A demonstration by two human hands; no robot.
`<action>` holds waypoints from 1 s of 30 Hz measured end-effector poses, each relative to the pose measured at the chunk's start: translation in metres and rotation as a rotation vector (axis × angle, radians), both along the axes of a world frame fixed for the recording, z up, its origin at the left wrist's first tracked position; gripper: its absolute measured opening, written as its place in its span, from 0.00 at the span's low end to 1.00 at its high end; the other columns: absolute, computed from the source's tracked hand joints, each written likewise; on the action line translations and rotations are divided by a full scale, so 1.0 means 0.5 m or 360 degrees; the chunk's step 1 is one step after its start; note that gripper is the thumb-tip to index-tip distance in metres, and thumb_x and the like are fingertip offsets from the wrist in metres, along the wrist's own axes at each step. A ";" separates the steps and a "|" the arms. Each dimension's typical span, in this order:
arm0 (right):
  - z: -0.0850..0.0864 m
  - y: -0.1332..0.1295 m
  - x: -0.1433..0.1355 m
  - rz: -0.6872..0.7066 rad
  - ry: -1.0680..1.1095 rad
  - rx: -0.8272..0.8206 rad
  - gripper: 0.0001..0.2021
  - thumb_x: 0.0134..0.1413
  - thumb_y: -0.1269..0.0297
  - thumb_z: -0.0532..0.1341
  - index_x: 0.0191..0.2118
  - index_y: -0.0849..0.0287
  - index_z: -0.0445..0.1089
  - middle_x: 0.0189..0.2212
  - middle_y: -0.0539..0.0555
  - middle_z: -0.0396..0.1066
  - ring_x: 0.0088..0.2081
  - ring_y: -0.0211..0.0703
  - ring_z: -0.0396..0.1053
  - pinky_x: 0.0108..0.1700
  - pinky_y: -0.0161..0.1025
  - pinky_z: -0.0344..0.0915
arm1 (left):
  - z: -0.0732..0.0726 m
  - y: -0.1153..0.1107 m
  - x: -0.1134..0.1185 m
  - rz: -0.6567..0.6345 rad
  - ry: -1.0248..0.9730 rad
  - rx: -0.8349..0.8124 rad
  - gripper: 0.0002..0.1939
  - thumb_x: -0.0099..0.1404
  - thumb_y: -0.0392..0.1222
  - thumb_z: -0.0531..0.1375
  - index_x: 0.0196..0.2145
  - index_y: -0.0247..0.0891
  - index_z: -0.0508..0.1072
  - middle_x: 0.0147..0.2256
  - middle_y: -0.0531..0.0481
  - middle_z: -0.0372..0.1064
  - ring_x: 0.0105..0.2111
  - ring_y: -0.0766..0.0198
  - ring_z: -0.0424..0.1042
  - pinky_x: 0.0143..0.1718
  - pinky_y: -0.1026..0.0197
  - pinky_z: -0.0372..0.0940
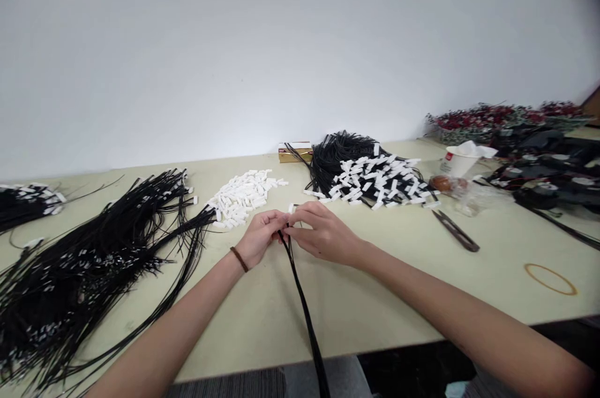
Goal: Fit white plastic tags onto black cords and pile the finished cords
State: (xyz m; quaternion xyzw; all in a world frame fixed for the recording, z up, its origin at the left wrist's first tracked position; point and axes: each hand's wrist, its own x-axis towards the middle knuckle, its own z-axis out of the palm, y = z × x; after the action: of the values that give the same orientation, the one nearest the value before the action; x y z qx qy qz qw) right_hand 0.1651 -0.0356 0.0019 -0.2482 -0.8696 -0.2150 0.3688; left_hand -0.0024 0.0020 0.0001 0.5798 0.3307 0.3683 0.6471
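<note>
Both hands meet over the middle of the table. My left hand point(260, 237) is closed, thumb and fingers pinching black wires point(300, 295) that run down past the table's front edge. My right hand point(323, 233) is closed at the same spot, its fingertips pressed around the wire ends. A small white connector point(292, 207) shows just above the fingertips; whether the wires sit inside it is hidden. Behind my left hand lies a heap of loose white connectors point(244, 195). Beyond my right hand rests a pile of black wires with white connectors point(375, 179) on their ends.
Large bundles of black wires point(94, 260) spread over the left side. Thread snips point(455, 232) and a rubber band point(550, 279) lie at right. A paper cup point(455, 164) stands behind them, near red and black wiring point(506, 120). A small box point(295, 153) sits by the wall.
</note>
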 end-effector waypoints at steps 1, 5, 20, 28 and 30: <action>-0.003 0.002 -0.001 -0.0009 -0.0016 0.0051 0.07 0.53 0.73 0.55 0.37 0.58 0.66 0.36 0.54 0.67 0.42 0.42 0.61 0.42 0.41 0.62 | 0.000 0.000 0.000 0.0002 0.0010 0.0000 0.13 0.50 0.47 0.62 0.24 0.32 0.69 0.18 0.54 0.64 0.18 0.72 0.61 0.21 0.67 0.54; -0.010 0.008 0.002 -0.0022 -0.0089 0.0191 0.06 0.54 0.73 0.55 0.38 0.58 0.66 0.35 0.53 0.68 0.40 0.40 0.62 0.42 0.40 0.62 | 0.001 0.000 0.000 0.0014 0.0031 0.0003 0.12 0.51 0.47 0.61 0.23 0.33 0.69 0.18 0.53 0.65 0.18 0.71 0.61 0.20 0.67 0.53; -0.007 0.011 0.005 0.0061 0.0006 0.0108 0.07 0.53 0.74 0.56 0.37 0.58 0.66 0.34 0.51 0.71 0.40 0.41 0.64 0.45 0.44 0.63 | 0.002 -0.003 0.002 0.0065 0.0032 0.0010 0.13 0.52 0.47 0.61 0.23 0.33 0.69 0.18 0.54 0.64 0.18 0.71 0.62 0.21 0.67 0.52; 0.006 0.000 -0.004 0.0117 0.0840 -0.0734 0.07 0.55 0.70 0.53 0.37 0.57 0.67 0.32 0.53 0.72 0.35 0.38 0.69 0.39 0.38 0.67 | -0.005 0.003 0.002 0.0119 0.0003 0.0019 0.14 0.51 0.48 0.62 0.26 0.33 0.70 0.21 0.53 0.67 0.19 0.72 0.62 0.20 0.67 0.53; 0.015 -0.003 -0.004 0.0111 0.1074 -0.0923 0.06 0.55 0.66 0.54 0.35 0.57 0.68 0.31 0.52 0.71 0.34 0.38 0.69 0.39 0.38 0.67 | -0.008 0.005 0.001 0.0142 -0.0006 0.0012 0.14 0.51 0.48 0.62 0.26 0.33 0.71 0.22 0.52 0.67 0.19 0.72 0.62 0.20 0.67 0.53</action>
State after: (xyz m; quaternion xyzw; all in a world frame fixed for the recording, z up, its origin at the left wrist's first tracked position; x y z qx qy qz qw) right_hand 0.1630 -0.0371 0.0093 -0.3681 -0.7328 0.1432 0.5541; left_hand -0.0020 0.0046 -0.0038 0.5662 0.3536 0.3990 0.6286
